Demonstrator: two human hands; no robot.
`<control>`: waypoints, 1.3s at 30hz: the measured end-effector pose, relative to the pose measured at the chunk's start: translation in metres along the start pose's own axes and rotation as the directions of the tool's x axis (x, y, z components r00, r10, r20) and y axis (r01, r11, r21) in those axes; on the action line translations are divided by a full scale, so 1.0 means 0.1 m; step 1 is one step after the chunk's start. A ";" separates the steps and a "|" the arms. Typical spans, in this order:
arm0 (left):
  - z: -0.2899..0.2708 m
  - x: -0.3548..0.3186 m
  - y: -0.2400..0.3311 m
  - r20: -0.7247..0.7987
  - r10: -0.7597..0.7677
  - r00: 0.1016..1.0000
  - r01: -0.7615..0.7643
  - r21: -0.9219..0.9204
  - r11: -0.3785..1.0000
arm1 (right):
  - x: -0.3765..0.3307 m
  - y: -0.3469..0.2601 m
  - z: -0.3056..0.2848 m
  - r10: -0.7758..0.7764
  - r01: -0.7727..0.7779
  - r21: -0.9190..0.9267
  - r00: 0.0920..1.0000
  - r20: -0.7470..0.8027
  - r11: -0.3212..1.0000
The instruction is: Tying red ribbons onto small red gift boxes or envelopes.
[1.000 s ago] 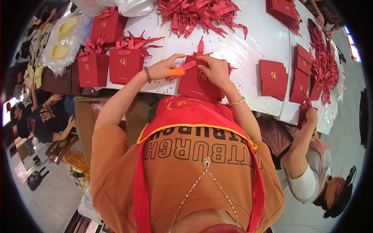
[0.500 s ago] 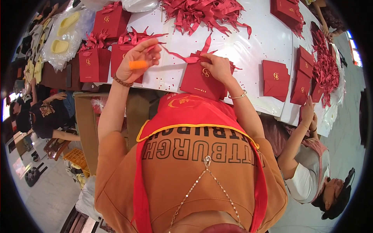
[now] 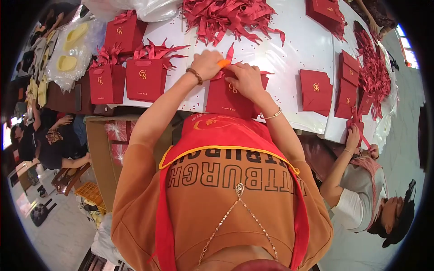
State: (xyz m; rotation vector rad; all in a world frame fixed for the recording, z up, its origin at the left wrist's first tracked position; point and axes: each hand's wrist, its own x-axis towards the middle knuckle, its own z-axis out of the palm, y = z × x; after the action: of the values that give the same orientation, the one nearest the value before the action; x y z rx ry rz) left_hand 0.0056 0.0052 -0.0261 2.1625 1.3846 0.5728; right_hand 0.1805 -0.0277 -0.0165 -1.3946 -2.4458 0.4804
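Observation:
In front of me a small red paper gift bag [image 3: 220, 100] with a gold emblem lies on the white table. At its top edge my left hand [image 3: 208, 66], an orange sleeve on one finger, is closed and bent over the red ribbon [image 3: 230, 53]. My right hand [image 3: 247, 81] pinches the same place from the right, its fingers resting on the bag's upper part. The two hands nearly touch, so the ribbon between the fingertips is mostly hidden. One ribbon end sticks up beyond the hands.
A heap of red ribbons [image 3: 228, 20] lies at the far middle. Ribboned bags [image 3: 145, 79] stand at left, near a wrapped pair of yellow clogs [image 3: 68, 63]. Flat red bags [image 3: 315, 92] lie at right, where a co-worker's hands [image 3: 355, 137] handle a ribbon. An open cardboard box [image 3: 100, 153] is below left.
My left hand has come right and down from the ribbon's stretched-out end to the bag's top beside my right hand. My right hand has barely moved.

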 end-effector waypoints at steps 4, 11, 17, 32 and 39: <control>-0.01 -0.10 -0.01 0.166 -0.222 0.961 0.217 0.051 0.975 | -0.15 0.01 -0.32 -0.025 0.013 -0.136 0.996 -0.088 0.991; -0.01 -0.06 -0.13 0.202 -0.063 0.977 0.071 -0.030 0.997 | -0.31 0.20 -0.35 0.193 -0.184 0.162 0.980 -0.044 0.969; -0.22 -0.03 0.08 0.167 -0.465 0.869 0.487 -0.451 0.748 | -0.29 0.33 -0.21 0.375 -0.412 0.445 0.911 0.174 0.795; 0.44 -0.19 0.45 0.329 -0.287 0.900 0.430 -0.551 0.715 | -0.34 0.40 0.01 0.416 -0.473 0.640 0.874 0.251 0.606; 0.62 -0.37 0.60 -0.045 -0.162 0.986 0.109 -0.557 0.823 | -0.40 0.49 0.17 0.459 -0.489 0.759 0.842 0.282 0.430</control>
State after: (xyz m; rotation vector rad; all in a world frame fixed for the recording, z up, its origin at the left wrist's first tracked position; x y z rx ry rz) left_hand 0.0701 -0.0615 -0.0404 1.5731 1.2113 0.9002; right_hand 0.2311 -0.0418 -0.0560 -1.5529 -1.3621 1.5380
